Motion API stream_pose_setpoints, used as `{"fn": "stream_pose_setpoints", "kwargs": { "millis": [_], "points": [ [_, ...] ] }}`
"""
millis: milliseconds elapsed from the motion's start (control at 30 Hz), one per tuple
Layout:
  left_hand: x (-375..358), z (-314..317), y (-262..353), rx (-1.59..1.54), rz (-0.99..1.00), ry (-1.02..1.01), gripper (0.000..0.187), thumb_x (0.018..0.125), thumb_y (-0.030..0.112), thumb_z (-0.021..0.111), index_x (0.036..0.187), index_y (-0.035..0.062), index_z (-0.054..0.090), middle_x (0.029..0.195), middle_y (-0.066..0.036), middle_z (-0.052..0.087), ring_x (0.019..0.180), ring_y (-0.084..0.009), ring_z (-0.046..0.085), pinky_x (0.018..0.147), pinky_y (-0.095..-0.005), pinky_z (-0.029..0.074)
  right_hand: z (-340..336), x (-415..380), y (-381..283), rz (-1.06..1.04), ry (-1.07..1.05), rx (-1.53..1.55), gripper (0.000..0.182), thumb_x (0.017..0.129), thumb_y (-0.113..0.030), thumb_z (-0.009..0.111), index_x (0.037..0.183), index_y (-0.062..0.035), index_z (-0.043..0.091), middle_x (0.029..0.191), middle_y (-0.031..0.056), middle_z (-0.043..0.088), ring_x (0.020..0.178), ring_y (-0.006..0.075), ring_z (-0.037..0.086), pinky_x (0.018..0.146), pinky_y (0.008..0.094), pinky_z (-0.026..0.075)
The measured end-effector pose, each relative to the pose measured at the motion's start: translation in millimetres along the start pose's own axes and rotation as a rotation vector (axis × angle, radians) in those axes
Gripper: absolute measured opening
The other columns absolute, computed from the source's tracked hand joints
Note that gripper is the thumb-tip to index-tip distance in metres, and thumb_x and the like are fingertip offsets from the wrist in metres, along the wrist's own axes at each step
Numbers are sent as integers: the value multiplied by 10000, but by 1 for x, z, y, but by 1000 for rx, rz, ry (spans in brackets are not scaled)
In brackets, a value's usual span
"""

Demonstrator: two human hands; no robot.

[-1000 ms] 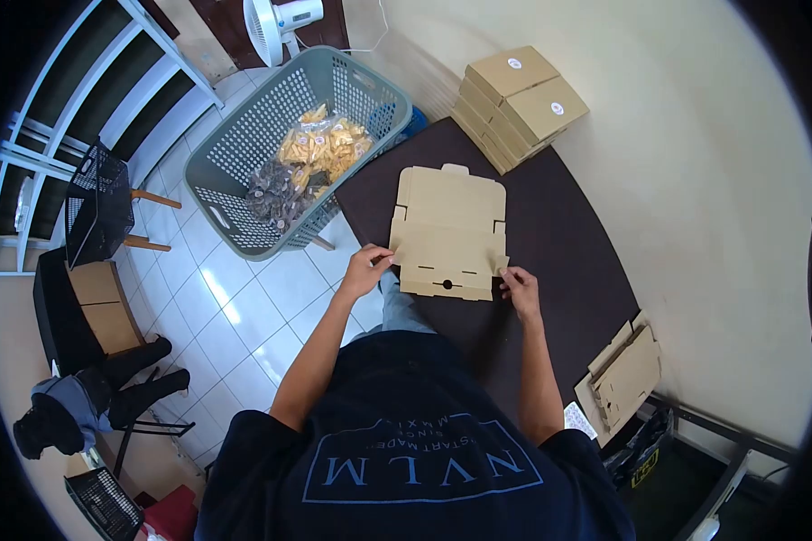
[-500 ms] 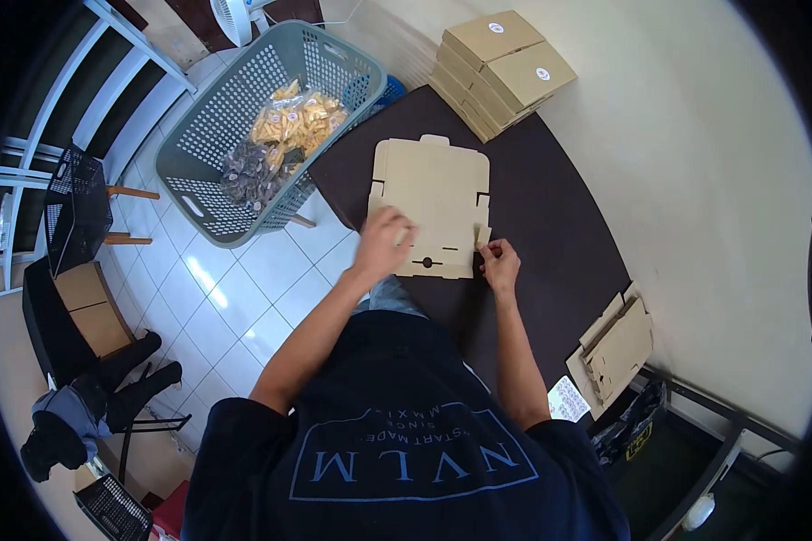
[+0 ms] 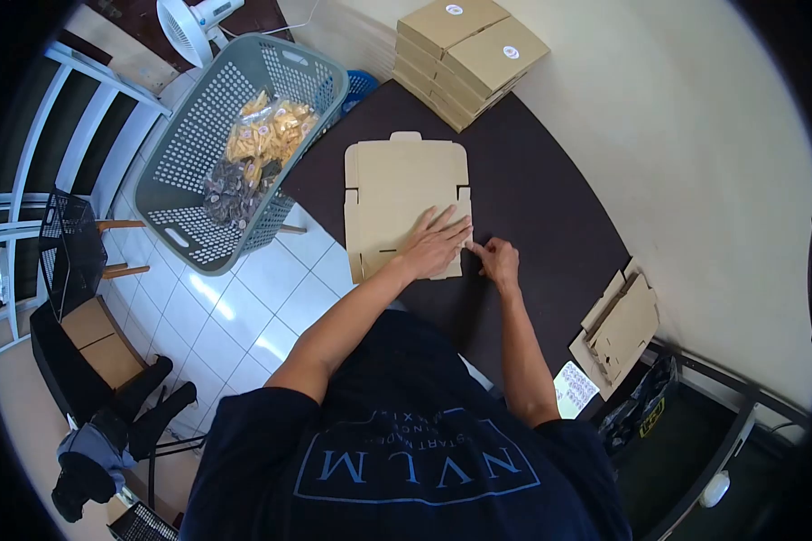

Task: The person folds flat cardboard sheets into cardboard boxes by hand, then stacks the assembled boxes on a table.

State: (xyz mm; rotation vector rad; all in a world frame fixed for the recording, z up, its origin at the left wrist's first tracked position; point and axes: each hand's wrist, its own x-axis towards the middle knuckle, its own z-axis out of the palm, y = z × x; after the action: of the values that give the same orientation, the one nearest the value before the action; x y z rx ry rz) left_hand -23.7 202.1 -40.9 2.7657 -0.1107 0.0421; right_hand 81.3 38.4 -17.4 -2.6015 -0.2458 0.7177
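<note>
A flat, unfolded cardboard box (image 3: 397,194) with slots and flaps lies on the dark brown table (image 3: 532,180) in front of me. My left hand (image 3: 438,243) rests palm down on its lower right part, fingers spread and pressing the sheet; the hand hides some of the cut-outs there. At the lower right edge, my right hand (image 3: 498,261) has its fingers closed on a small side flap, with the thumb and index finger touching the edge.
Closed cardboard boxes (image 3: 465,59) with round stickers are stacked at the table's far end. More flat cardboard (image 3: 622,325) and a written paper (image 3: 575,389) lie at the right. A grey basket (image 3: 176,153) holds bagged items. A fan (image 3: 185,32) and a person (image 3: 95,451) are at the left.
My left hand has moved right across the cardboard from its left side and now lies flat near the right edge. The right hand stays at the edge flap. The camera view has shifted slightly.
</note>
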Motion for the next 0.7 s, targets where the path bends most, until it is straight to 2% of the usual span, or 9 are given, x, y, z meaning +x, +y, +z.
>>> {"fn": "stream_pose_setpoints", "kwargs": {
  "millis": [33,67,167,333,433,500,533,567,700],
  "points": [
    [5,-2,-6,4,1,7,534,1009,322,478,1509,141,427,1612,-13,333,1522,-275,181,1202,-535,130,-4,2,-3,7,-46,125,493,780,-424,848,715,15,634,561,117,626,476,222,657,483,363,534],
    [4,-3,-7,-31,15,5,542,1002,303,498,1514,145,419,1612,-18,331,1521,-274,186,1205,-527,133,-5,3,-5,14,-66,138,457,783,-362,863,702,11,612,543,84,599,464,170,644,409,310,499],
    [-2,-2,-11,-89,33,18,553,986,267,536,1513,149,420,1612,-33,329,1518,-274,198,1211,-510,140,-10,8,-6,36,-157,201,444,791,-360,853,730,22,635,606,119,650,499,188,675,471,323,542],
    [-4,-5,-6,-87,14,29,547,975,259,550,1497,144,434,1590,-28,361,1509,-246,222,1226,-474,133,-10,7,-7,67,-181,179,415,803,-328,846,735,20,629,610,111,650,498,173,671,438,310,532],
    [-2,-10,-4,-71,-29,3,544,968,229,564,1487,127,437,1578,-71,375,1497,-270,253,1220,-450,186,-16,11,-13,21,-184,124,396,812,-306,836,751,24,627,615,107,651,498,181,668,461,319,536],
    [-6,-14,-10,-381,-40,53,550,944,171,594,1471,105,449,1577,-119,368,1485,-299,279,1211,-420,232,-18,5,-12,-26,-203,108,381,816,-288,832,761,28,626,619,106,653,501,186,666,476,323,535],
    [-14,-17,-11,-551,-41,201,528,874,62,606,1396,86,529,1494,-151,449,1412,-338,376,1177,-414,293,-19,2,-11,-97,-109,130,346,823,-255,819,774,29,628,618,110,646,513,193,656,502,331,525],
    [-26,-20,-20,-548,-63,205,528,874,62,606,1396,86,529,1494,-151,449,1412,-338,376,1177,-414,293,-16,-2,-8,-157,-23,150,312,830,-223,807,787,31,630,617,114,639,525,200,646,528,339,514],
    [-111,-76,-49,-338,-349,238,599,710,-101,561,1241,161,657,1326,-154,498,1287,-362,420,1044,-481,368,-27,-45,-64,-274,146,112,232,824,-153,783,804,23,633,637,133,626,559,226,619,563,364,486]
  ]
}}
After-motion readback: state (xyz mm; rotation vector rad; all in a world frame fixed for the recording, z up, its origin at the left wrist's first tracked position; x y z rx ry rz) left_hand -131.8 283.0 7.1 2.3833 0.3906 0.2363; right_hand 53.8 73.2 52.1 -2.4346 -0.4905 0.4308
